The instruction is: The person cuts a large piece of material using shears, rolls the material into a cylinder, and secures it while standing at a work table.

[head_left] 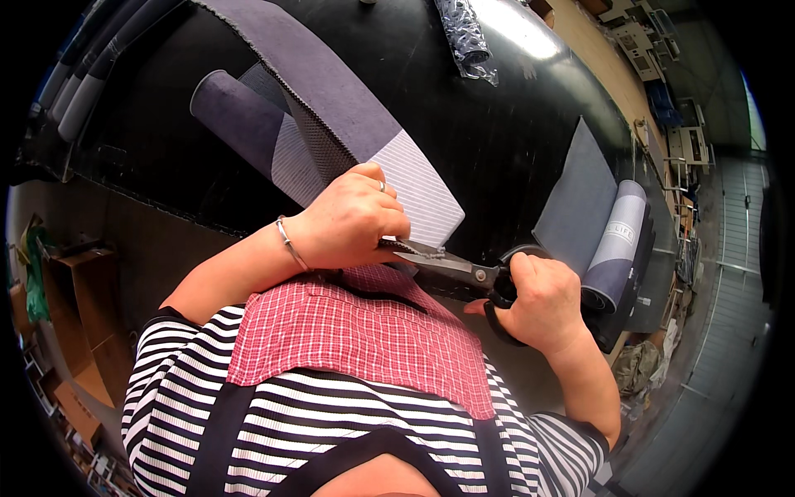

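A long mat [319,70], purple-grey with a white pinstriped end and a dark textured underside, curves across the black table toward me. My left hand [352,219], a ring and bracelet on it, is closed on the mat's near edge. My right hand [545,302] grips the black handles of large scissors [454,265]. The scissors point left, their blades parted at the mat edge just under my left fingers. Whether the blades are cutting into the edge I cannot tell. Beneath the raised mat lies a purple and striped roll [240,120].
On the right of the black table [530,108] lies a partly rolled grey mat [617,240]. A plastic-wrapped roll [465,37] rests at the far side. More rolled mats [87,87] lie at the far left. Below left, off the table, stands a brown cardboard box [91,306].
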A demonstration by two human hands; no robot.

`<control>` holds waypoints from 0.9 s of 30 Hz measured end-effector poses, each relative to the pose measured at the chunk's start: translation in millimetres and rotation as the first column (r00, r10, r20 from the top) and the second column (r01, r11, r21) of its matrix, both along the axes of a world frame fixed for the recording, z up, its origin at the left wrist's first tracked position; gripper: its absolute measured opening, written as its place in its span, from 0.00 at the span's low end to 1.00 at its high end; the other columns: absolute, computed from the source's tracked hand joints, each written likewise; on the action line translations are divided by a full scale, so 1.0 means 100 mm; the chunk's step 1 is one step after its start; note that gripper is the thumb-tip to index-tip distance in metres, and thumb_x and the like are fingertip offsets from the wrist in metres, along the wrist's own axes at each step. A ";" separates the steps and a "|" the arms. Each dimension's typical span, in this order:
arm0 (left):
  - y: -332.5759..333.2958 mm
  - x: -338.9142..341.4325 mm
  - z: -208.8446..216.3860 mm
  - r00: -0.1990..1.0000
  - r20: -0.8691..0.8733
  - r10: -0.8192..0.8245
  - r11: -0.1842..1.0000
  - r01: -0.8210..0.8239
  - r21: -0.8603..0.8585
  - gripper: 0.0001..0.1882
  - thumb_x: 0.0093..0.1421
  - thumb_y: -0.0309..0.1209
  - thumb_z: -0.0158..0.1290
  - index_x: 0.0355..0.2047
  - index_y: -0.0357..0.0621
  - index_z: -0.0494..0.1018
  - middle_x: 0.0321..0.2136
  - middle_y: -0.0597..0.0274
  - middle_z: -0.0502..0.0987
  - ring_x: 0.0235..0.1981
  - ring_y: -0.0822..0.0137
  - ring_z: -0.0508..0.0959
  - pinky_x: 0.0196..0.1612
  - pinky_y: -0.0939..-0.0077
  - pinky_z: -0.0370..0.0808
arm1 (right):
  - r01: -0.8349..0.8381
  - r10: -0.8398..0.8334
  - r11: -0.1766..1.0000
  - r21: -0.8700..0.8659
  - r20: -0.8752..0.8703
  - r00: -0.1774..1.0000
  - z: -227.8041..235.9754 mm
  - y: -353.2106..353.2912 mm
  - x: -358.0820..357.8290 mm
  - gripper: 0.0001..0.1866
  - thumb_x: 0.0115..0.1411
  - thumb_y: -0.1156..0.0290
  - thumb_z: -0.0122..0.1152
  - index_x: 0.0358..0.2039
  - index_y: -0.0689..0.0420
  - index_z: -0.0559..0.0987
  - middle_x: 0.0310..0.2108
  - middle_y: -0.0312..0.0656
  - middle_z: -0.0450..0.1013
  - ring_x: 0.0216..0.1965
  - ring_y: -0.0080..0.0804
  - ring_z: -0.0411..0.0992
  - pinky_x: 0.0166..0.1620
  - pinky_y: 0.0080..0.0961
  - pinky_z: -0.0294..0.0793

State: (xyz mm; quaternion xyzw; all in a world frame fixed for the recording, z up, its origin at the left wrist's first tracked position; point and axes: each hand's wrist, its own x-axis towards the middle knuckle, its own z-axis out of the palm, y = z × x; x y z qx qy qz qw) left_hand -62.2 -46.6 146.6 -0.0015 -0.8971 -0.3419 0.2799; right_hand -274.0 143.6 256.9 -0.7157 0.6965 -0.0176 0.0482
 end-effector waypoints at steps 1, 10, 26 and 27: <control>0.00 -0.01 0.00 1.000 -0.008 0.002 1.000 -0.002 0.012 0.12 0.39 0.30 0.71 0.24 0.50 0.78 0.18 0.67 0.75 0.24 0.67 0.75 0.41 0.69 0.67 | -0.006 0.006 1.000 -0.008 0.009 1.000 0.01 -0.03 0.02 0.32 0.33 0.46 0.81 0.20 0.57 0.70 0.17 0.41 0.67 0.20 0.42 0.71 0.26 0.36 0.69; 0.01 -0.03 0.02 0.999 0.029 0.013 1.000 -0.013 0.004 0.14 0.40 0.32 0.71 0.23 0.50 0.75 0.16 0.68 0.72 0.21 0.65 0.74 0.42 0.70 0.68 | 0.032 -0.030 0.997 0.066 -0.018 0.999 0.04 -0.04 0.05 0.32 0.35 0.46 0.81 0.20 0.57 0.70 0.17 0.41 0.68 0.20 0.43 0.71 0.26 0.36 0.69; 0.03 -0.02 0.02 0.999 0.034 0.025 0.998 -0.027 0.060 0.25 0.44 0.34 0.72 0.41 0.48 0.74 0.15 0.71 0.66 0.19 0.69 0.69 0.41 0.72 0.68 | -0.060 0.059 0.998 -0.015 -0.031 0.998 -0.01 -0.13 0.07 0.33 0.37 0.40 0.78 0.19 0.56 0.71 0.15 0.39 0.68 0.17 0.37 0.71 0.22 0.30 0.69; 0.02 -0.02 0.02 0.999 0.025 0.027 0.998 -0.029 0.063 0.26 0.44 0.35 0.72 0.43 0.48 0.74 0.15 0.72 0.67 0.19 0.69 0.69 0.42 0.72 0.68 | -0.038 0.039 0.999 0.023 -0.011 0.999 -0.02 -0.11 0.07 0.33 0.37 0.42 0.78 0.20 0.56 0.70 0.16 0.40 0.68 0.18 0.40 0.71 0.23 0.32 0.69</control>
